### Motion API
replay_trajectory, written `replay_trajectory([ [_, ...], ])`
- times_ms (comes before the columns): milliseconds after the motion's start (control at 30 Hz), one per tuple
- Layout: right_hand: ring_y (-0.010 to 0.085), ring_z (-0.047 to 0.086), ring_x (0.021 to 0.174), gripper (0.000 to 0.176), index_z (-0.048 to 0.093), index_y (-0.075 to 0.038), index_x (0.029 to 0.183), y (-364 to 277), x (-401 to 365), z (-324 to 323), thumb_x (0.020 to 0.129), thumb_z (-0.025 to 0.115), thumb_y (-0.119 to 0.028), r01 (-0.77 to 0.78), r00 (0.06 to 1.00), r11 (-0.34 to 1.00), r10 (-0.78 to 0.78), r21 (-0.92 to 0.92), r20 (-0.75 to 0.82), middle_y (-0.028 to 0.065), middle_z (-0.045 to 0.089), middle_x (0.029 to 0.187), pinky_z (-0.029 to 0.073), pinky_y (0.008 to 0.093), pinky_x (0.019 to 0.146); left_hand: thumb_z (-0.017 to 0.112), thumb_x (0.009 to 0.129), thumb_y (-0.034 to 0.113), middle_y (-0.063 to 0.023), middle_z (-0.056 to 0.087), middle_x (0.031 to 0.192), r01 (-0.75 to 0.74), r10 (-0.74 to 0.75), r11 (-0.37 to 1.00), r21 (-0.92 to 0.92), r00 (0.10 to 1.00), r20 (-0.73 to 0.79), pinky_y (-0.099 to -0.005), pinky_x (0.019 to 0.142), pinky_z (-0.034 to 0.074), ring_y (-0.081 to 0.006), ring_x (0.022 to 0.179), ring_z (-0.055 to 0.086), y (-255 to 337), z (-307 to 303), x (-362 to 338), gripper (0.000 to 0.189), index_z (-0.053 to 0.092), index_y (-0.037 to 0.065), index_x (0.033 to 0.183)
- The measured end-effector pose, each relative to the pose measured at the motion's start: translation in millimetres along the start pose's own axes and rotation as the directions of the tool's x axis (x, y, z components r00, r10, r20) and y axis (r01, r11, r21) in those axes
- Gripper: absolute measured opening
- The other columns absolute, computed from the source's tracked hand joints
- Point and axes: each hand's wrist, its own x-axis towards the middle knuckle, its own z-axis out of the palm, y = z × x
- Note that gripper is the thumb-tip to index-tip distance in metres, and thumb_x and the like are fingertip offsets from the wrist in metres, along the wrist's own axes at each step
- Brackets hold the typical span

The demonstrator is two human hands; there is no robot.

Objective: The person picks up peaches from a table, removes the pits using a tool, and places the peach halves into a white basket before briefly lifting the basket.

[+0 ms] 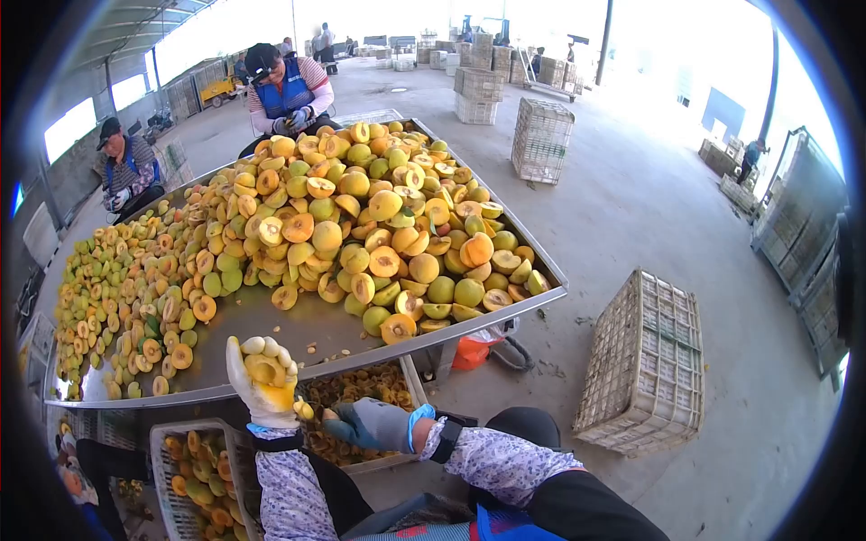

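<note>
In the head view my left hand (271, 408), in a white glove stained yellow, is turned palm up just past the near edge of the metal table (248, 332). Its fingers curl around a halved yellow peach (265, 371), cut face showing. Close by on the right, my right hand (372, 425) wears a grey-blue glove and is closed; whatever its fingers hold is hidden. Between the hands is a small yellow piece (304, 410), too small to name. A large heap of peach halves (352, 207) covers much of the tabletop.
Beneath my hands stands a crate (417, 383) of small brownish-orange pieces. A white crate (164, 469) of peach halves is at lower left. Crates (640, 361) stand on the floor at right, near a red bag (474, 352). Two people (289, 90) (131, 167) sit across the table.
</note>
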Motion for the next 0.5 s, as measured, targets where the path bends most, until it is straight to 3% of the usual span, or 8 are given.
replay_trajectory([
  [67,0.0440,0.067,0.086,0.045,0.066,-0.003,0.104,14,-3,-2,0.102,0.051,-0.045,-0.030,0.999,0.972,0.020,-0.234,-0.046,0.0253,0.070,0.086,0.052,0.0504,0.077,0.050,0.104,0.048,-0.0050,0.069,0.088,-0.105,0.104,0.993,0.054,0.994,0.029,-0.0331,0.054,0.055,-0.0211,0.070,0.065,21,-18,5,0.042,0.070,0.012,0.097],
  [100,0.0448,0.067,0.084,0.046,0.066,-0.002,0.101,11,-3,-10,0.101,0.053,-0.046,-0.128,0.992,0.977,0.127,-0.171,-0.015,0.0267,0.068,0.085,0.051,0.0512,0.075,0.049,0.103,0.049,-0.0057,0.070,0.090,-0.124,0.121,0.989,0.081,0.992,0.038,-0.0314,0.055,0.056,-0.0205,0.072,0.066,36,-24,5,0.045,0.071,0.010,0.100],
  [233,0.0450,0.066,0.079,0.037,0.068,-0.003,0.094,17,4,-9,0.100,0.059,-0.039,-0.047,0.928,0.973,-0.040,-0.224,-0.369,0.0249,0.068,0.081,0.051,0.0525,0.067,0.050,0.102,0.050,-0.0065,0.073,0.093,-0.160,0.285,0.911,0.380,0.911,-0.298,-0.0300,0.058,0.056,-0.0185,0.072,0.068,101,-55,-29,0.046,0.071,0.009,0.106],
  [300,0.0435,0.067,0.078,0.034,0.069,-0.003,0.095,15,5,-6,0.098,0.062,-0.036,-0.060,0.934,0.973,-0.024,-0.223,-0.356,0.0236,0.069,0.083,0.052,0.0515,0.067,0.053,0.100,0.046,-0.0136,0.075,0.102,0.200,0.245,0.679,0.706,0.845,-0.475,-0.0346,0.069,0.057,-0.0246,0.082,0.071,135,-88,-43,0.047,0.073,0.004,0.106],
  [333,0.0436,0.067,0.079,0.033,0.069,-0.003,0.097,23,5,0,0.098,0.062,-0.036,0.004,0.933,0.980,-0.075,-0.199,-0.352,0.0238,0.069,0.083,0.052,0.0513,0.068,0.057,0.096,0.043,-0.0158,0.075,0.104,0.301,0.447,0.242,0.923,0.810,-0.381,-0.0379,0.076,0.056,-0.0287,0.088,0.070,140,-142,-43,0.044,0.074,0.003,0.104],
  [367,0.0438,0.067,0.080,0.034,0.069,-0.003,0.098,29,7,4,0.098,0.062,-0.035,0.066,0.925,0.980,-0.130,-0.188,-0.357,0.0241,0.069,0.083,0.052,0.0511,0.069,0.061,0.093,0.040,-0.0179,0.074,0.106,0.389,0.572,-0.236,0.891,0.796,-0.196,-0.0412,0.083,0.055,-0.0328,0.093,0.070,139,-178,-43,0.040,0.074,0.003,0.102],
  [433,0.0439,0.067,0.080,0.033,0.069,-0.002,0.099,22,9,6,0.098,0.062,-0.035,0.018,0.947,0.976,-0.086,-0.217,-0.309,0.0243,0.069,0.083,0.052,0.0509,0.070,0.065,0.089,0.035,-0.0193,0.073,0.104,0.368,0.639,-0.398,0.840,0.768,-0.034,-0.0424,0.092,0.051,-0.0354,0.102,0.068,129,-130,-42,0.036,0.075,0.004,0.103],
  [500,0.0441,0.067,0.081,0.034,0.069,-0.002,0.099,22,6,5,0.098,0.062,-0.035,0.000,0.958,0.976,-0.062,-0.216,-0.281,0.0247,0.069,0.084,0.052,0.0508,0.071,0.065,0.090,0.033,-0.0184,0.074,0.104,0.144,0.565,-0.283,0.948,0.824,0.044,-0.0410,0.092,0.051,-0.0333,0.101,0.069,104,-69,-25,0.033,0.074,0.004,0.104],
])
